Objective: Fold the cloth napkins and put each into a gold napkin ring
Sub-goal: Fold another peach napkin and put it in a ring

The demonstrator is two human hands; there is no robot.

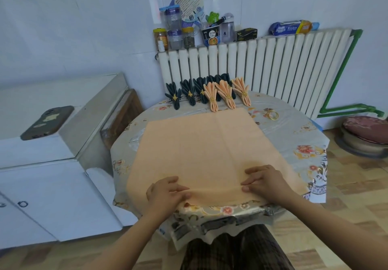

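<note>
A large peach cloth napkin point(210, 143) lies spread flat on the round table point(294, 135), with a crease down its middle. My left hand point(165, 192) and my right hand point(264, 180) pinch a narrow fold along the napkin's near edge. A loose gold napkin ring point(273, 115) lies on the table at the far right of the napkin. At the table's far edge stand several dark folded napkins point(190, 95) and three peach folded napkins point(226, 94), each in a gold ring.
A white radiator point(262, 63) stands behind the table, with jars, bottles and boxes on top. A white cabinet point(42, 154) with a dark phone point(47, 122) on it stands to the left. Cushioned stools point(365, 135) sit on the floor at right.
</note>
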